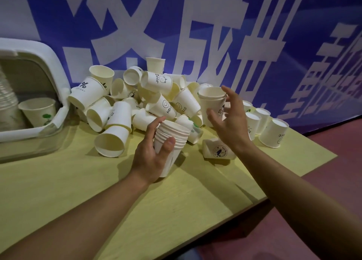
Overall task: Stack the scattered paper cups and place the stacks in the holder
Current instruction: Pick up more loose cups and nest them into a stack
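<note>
My left hand (pixel 150 158) grips a tilted stack of several white paper cups (pixel 173 140) just above the table, in front of the pile. My right hand (pixel 231 126) curls its thumb and fingers round a short nested stack of cups (pixel 211 101), held mouth up at the pile's right side. The pile of scattered cups (pixel 121 111), many lying on their sides, fills the back middle of the table. The white holder (pixel 52 58) stands at the far left, with a tall stack (pixel 7 97) and a single cup (pixel 38 111) inside.
Several cups (pixel 274 132) stand upside down at the right, near the table's corner. A flattened cup (pixel 217 149) lies under my right wrist. The yellow table (pixel 78 181) ends at the right over a reddish floor (pixel 333 171). A blue banner wall (pixel 195 24) stands right behind the pile.
</note>
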`<act>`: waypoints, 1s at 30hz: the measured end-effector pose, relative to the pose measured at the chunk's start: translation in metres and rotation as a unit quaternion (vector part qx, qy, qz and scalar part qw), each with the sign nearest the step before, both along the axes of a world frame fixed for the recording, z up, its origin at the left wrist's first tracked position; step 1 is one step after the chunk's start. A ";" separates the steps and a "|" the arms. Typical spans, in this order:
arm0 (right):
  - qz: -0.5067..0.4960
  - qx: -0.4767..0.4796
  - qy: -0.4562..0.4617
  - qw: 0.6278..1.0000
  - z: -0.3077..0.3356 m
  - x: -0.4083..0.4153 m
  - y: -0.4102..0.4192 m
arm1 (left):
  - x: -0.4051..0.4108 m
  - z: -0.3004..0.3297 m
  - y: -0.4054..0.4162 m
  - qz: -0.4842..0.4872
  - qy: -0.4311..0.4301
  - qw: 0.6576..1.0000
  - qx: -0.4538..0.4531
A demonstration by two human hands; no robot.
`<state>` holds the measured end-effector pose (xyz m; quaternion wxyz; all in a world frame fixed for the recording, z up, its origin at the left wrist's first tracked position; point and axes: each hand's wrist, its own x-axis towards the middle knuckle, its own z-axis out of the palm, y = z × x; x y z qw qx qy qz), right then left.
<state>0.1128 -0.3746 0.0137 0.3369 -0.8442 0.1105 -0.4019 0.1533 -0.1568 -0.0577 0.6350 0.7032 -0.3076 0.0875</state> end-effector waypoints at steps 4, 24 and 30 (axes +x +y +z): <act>0.115 0.060 -0.047 0.990 0.013 -0.022 0.026 | -0.004 -0.001 -0.002 -0.010 -0.033 0.999 0.027; 0.143 -0.151 0.158 0.965 -0.014 -0.043 0.037 | 0.001 -0.004 -0.003 0.004 -0.051 0.998 -0.038; 0.012 -0.324 0.355 0.877 -0.013 -0.043 0.009 | -0.005 0.005 -0.001 -0.005 -0.028 0.998 -0.049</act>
